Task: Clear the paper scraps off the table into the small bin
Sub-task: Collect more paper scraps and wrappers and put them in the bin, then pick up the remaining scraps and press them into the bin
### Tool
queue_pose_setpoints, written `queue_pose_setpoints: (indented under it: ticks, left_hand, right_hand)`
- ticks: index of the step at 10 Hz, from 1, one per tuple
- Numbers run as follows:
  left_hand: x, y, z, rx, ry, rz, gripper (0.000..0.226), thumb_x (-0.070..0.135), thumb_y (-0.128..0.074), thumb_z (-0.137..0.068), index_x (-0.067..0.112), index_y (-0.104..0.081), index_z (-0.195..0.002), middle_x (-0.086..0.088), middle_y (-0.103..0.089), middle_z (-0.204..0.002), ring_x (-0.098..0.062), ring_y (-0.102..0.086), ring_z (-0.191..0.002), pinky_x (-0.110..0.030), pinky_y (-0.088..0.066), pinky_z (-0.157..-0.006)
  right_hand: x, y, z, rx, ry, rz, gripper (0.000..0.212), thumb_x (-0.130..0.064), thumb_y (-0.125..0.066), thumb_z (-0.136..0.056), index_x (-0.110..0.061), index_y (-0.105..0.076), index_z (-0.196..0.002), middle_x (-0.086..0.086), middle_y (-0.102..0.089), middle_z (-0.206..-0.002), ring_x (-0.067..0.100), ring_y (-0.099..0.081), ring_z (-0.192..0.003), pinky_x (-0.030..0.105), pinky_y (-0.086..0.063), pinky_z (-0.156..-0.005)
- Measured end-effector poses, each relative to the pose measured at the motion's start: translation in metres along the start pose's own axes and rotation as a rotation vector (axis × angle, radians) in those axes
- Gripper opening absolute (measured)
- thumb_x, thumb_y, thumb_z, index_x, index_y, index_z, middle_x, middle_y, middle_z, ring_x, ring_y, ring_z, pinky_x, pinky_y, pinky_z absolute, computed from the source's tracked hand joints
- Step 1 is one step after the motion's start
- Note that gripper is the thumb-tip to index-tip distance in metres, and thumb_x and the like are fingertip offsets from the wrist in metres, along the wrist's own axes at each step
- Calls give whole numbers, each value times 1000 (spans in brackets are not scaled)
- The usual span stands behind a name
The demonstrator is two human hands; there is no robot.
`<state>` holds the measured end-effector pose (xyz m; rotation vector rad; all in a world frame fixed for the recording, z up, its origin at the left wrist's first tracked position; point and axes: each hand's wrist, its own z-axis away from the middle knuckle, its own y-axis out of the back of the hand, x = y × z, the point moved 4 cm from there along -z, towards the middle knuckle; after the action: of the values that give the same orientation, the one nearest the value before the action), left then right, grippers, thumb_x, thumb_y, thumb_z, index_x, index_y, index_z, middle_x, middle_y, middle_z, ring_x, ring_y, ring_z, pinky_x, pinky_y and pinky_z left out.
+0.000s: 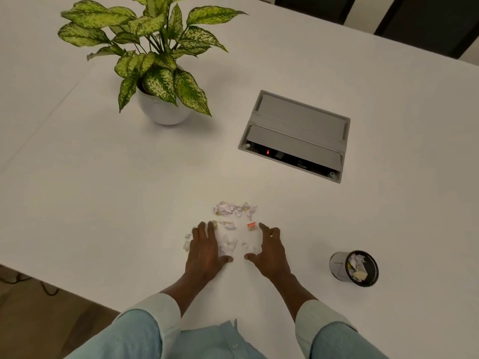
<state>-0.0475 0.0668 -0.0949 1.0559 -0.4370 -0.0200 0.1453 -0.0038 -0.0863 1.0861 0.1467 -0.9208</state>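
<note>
left hand (pixel 206 248): flat, fingers spread, palm down on scraps, gripping nothing
right hand (pixel 268 250): open, cupped, resting on table (pixel 103 190), holding nothing
paper scraps (pixel 234 209): between and at 12 o'clock of hands
small bin (pixel 353 268): 3 o'clock of right hand, scraps inside

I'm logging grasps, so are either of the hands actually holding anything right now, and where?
Nothing is held. The left hand lies flat, partly covering paper scraps on the table; the right hand is spread open beside them.
</note>
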Motion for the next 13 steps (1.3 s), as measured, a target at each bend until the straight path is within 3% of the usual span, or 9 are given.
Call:
queue_pose_setpoints:
  ticks: [2,3,5,6,7,9,10,11,13]
  left_hand:
    - [21,-3,-19,-62,-46,-10,125,51,-89,-73,12,-9,-162,-11,-25,-151,-31,-36,-138,-43,-52,-105]
    - [19,-7,-21,-85,-45,45,105,35,-90,-76,16,-24,-156,-8,-29,-145,-30,-43,-133,-42,-56,-99]
    - [21,-14,-15,-92,-60,272,37,11,-68,-95,21,-50,-126,-6,-37,-135,-30,-47,-119,-33,-46,-89]
    - [31,-15,-9,-42,-136,191,17,4,-58,-98,14,-55,-111,-6,-44,-124,-25,-46,-110,-30,-43,-82]
    - [38,-13,-3,-10,-164,161,22,-4,-51,-94,18,-51,-94,2,-47,-106,-19,-45,-96,-33,-45,-73]
    - [44,-5,8,72,-184,213,17,-8,-62,-87,7,-67,-95,-8,-61,-101,-24,-56,-91,-36,-50,-72]
    - [63,4,17,130,-207,349,12,-5,-68,-89,7,-69,-91,-3,-62,-95,-18,-58,-85,-25,-48,-70]
    - [94,12,26,156,-246,453,10,-3,-73,-88,7,-72,-89,-1,-64,-93,-16,-60,-81,-13,-39,-68]
    - [180,19,43,137,-434,621,13,-3,-74,-87,10,-73,-89,0,-66,-91,-11,-61,-80,-12,-43,-67]
  right_hand:
    - [-19,-2,-28,-55,96,162,84,-37,-87,-75,-23,-40,-143,0,-32,-134,21,-60,-110,37,-57,-94]
    - [-23,-6,-30,-71,131,212,60,-33,-83,-80,-22,-50,-130,0,-37,-127,19,-56,-108,37,-57,-88]
    - [-24,-15,-22,-49,180,190,15,-18,-66,-92,-18,-62,-105,2,-47,-112,21,-55,-98,35,-54,-81]
    - [-23,-18,-17,-14,175,162,16,-8,-62,-90,-15,-67,-103,3,-51,-111,21,-56,-97,33,-52,-82]
    - [-18,-17,-11,1,148,115,19,-5,-62,-89,-15,-70,-102,1,-52,-110,20,-59,-94,33,-54,-83]
    - [13,3,12,165,-26,-91,13,-5,-71,-85,-17,-74,-91,-4,-55,-100,13,-64,-81,11,-48,-69]
    - [28,21,31,301,-109,-209,15,-9,-79,-80,-22,-76,-86,-5,-60,-97,11,-67,-81,10,-47,-69]
    - [39,41,57,446,-163,-324,20,-11,-86,-74,-26,-77,-83,-3,-63,-93,12,-68,-76,29,-58,-75]
    - [70,90,104,662,-284,-480,18,-14,-87,-75,-23,-78,-88,0,-68,-94,16,-70,-80,34,-58,-79]
